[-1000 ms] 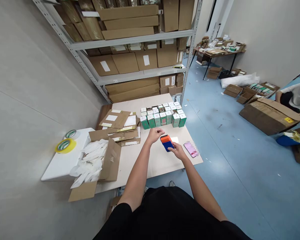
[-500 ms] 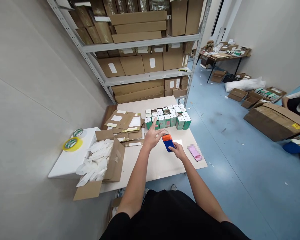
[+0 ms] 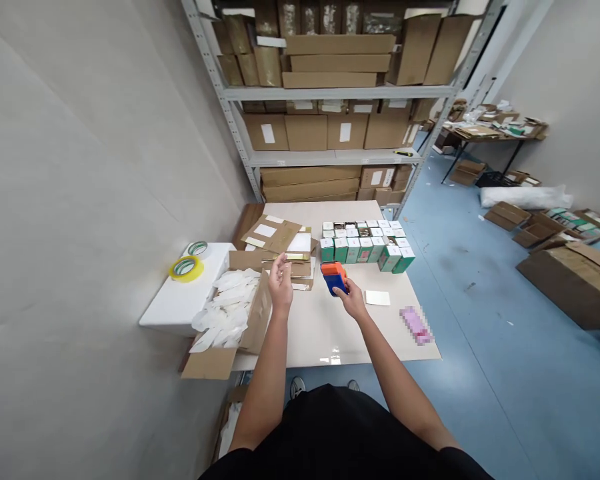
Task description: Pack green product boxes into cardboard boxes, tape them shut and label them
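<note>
My right hand grips a blue and orange hand-held device above the table, its orange end facing away from me. What kind of device it is does not show clearly. To the left, my left hand is raised with loosely bent fingers, nothing visible in it, in front of flattened cardboard pieces. Beyond the device, several small green and white boxes stand in rows, some with open tops. A white card lies on the table right of my right hand.
At the left, an open carton holds crumpled white material. Tape rolls, one yellow, lie on a white surface. A pixelated pink item is near the table's right edge. Metal shelving with cartons stands behind.
My left hand has moved left, away from the orange end of the device. My right hand still holds the device. The view has shifted, uncovering more of the white card.
</note>
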`<state>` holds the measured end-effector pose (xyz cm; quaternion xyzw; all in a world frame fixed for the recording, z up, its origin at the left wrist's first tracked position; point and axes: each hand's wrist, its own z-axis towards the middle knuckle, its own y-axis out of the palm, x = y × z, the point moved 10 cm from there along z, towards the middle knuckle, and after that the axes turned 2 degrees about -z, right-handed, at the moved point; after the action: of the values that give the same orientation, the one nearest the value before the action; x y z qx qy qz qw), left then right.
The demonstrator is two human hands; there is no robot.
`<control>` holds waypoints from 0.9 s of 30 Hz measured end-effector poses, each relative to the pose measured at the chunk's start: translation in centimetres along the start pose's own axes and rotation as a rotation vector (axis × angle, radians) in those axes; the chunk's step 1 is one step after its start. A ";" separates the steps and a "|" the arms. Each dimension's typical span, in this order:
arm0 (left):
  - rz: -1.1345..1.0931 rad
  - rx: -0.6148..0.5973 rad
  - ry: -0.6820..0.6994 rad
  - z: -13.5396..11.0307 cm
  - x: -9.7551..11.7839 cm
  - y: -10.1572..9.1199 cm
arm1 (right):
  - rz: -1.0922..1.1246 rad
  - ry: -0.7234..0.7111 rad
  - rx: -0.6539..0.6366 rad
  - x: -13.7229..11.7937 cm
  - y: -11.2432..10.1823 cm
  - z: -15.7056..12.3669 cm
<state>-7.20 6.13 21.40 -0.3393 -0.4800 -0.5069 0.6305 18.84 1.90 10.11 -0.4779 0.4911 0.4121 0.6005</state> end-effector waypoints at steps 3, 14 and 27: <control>-0.019 0.126 -0.061 1.1 -1.9 -5.6 | -0.082 -0.010 -0.057 -1.0 5.5 0.6; 0.077 0.589 -0.030 0.6 -2.3 -29.3 | -0.174 -0.275 -0.332 -6.1 31.5 0.1; 0.068 0.882 -0.141 -3.9 -2.1 -45.1 | -0.977 -0.486 -0.606 -9.1 55.8 -2.2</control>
<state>-49.81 -8.30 15.53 -0.0872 -0.6808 -0.2083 0.6968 -36.99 10.83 9.48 -0.6891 -0.0734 0.3078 0.6520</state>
